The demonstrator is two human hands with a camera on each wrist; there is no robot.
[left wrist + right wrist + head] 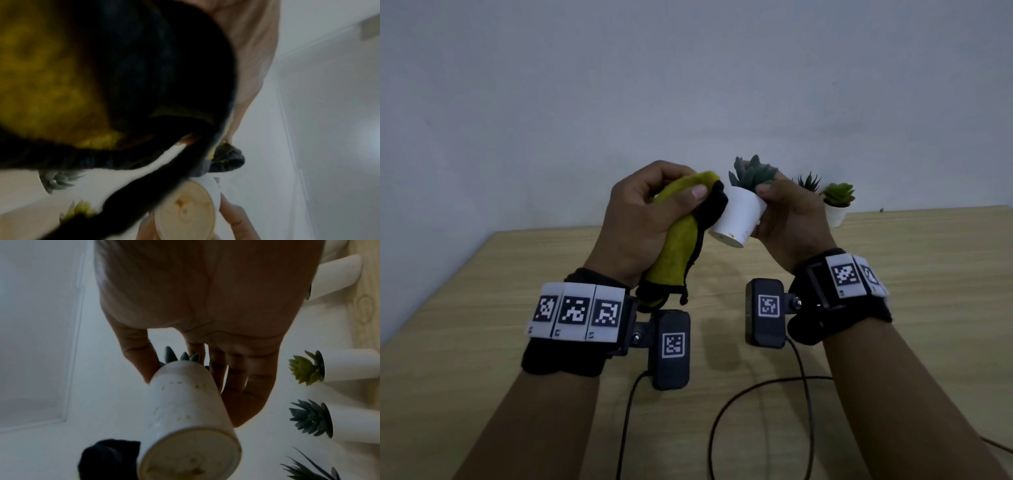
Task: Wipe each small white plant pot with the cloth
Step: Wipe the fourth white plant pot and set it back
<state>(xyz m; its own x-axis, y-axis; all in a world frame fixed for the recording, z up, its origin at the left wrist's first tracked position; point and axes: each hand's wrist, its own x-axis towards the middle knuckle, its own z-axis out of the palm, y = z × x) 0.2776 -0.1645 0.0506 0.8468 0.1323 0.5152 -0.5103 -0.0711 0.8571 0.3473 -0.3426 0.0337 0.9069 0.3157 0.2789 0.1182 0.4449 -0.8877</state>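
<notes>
I have two hands raised above the table [893,308], each with a marker band and a black camera box at the wrist; two cables trail from the boxes across the wood below my forearms.

My left hand [650,219] has its fingers curled round one cloth [681,246], yellow with a black edge. The thumb presses it from the front, and the loose tail hangs down past the wrist. The cloth's black corner touches the side of the pot [739,219].

My right hand [787,219] grips that one white pot near its rim, thumb on one side and fingers on the far side. The pot is tilted, its flat base turned towards me and down, a grey-green plant [751,174] sticking out beyond the fingers. The right wrist view shows brownish specks on the pot's wall and base.

In the left wrist view the cloth fills most of the picture and hides nearly all of the left hand.

Beyond the right hand, other white pots stand on the table by the wall. The head view shows two, partly hidden behind the hand. The right wrist view shows a yellow-green plant [306,368], a blue-grey one [310,417] and a spiky dark one [308,467], plus one more pot [337,275] at the top edge, its plant hidden by the hand.
</notes>
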